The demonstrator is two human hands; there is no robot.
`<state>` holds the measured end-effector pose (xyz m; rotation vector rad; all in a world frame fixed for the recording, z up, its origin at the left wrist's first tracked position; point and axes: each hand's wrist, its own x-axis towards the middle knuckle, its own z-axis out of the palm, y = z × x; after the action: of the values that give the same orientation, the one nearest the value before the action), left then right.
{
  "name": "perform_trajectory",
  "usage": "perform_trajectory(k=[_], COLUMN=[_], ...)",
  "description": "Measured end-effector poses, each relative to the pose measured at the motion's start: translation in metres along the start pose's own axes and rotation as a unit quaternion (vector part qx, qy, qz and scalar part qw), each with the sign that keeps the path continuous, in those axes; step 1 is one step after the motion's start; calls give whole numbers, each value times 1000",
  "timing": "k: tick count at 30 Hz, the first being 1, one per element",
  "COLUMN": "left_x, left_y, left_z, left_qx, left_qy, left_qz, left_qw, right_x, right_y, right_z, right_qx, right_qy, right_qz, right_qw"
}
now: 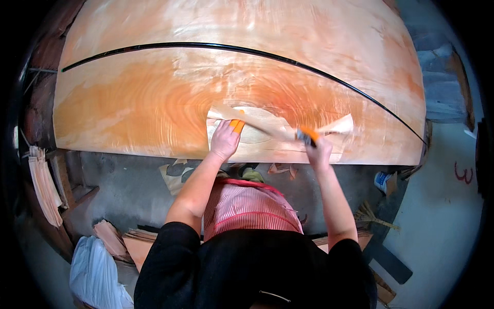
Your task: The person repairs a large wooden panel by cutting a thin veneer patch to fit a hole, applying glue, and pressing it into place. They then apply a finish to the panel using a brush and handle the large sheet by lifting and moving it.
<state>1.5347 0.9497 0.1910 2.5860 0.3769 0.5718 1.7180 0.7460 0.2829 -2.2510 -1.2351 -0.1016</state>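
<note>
Left hand [226, 138] on pale wood sheet [280, 150], right hand [319, 151] nearby, blurred, cannot tell whether either pinches anything, wood strip [261, 125] between them, black strip [247, 50] beyond both.

There are 2 hands [225, 141], 1 wide wood sheet [123, 110], 1 black strip [226, 47], 1 striped apron [252, 203]

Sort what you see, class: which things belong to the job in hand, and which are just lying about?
Apparently in use:
pale thin sheet, under the left hand
orange-and-dark object, blurred, at the right hand
broad orange-brown surface beneath

Apparently lying about:
white bag
stacked thin strips, far left
straw-coloured brush-like thing
white-and-blue container
</note>
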Motion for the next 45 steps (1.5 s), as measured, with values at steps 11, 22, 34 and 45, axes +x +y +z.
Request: perform_trajectory(k=[11,22,34,45], left_x=[-5,10,13,15], left_y=[1,3,17,19], left_z=[2,-18,-28,-19], left_qx=[-83,81,109,136], left_qy=[-1,-94,-123,-154], left_qz=[-107,63,70,36], left_qw=[991,990,984,978], right_x=[-99,-191,-136,0], right_y=[-149,-153,-69,13], right_z=[-57,-54,-17,71], right_qx=[82,0,3,-1], right_qy=[-137,-210,59,-71], right_qz=[105,343,291,161], right_qw=[981,915,955,984])
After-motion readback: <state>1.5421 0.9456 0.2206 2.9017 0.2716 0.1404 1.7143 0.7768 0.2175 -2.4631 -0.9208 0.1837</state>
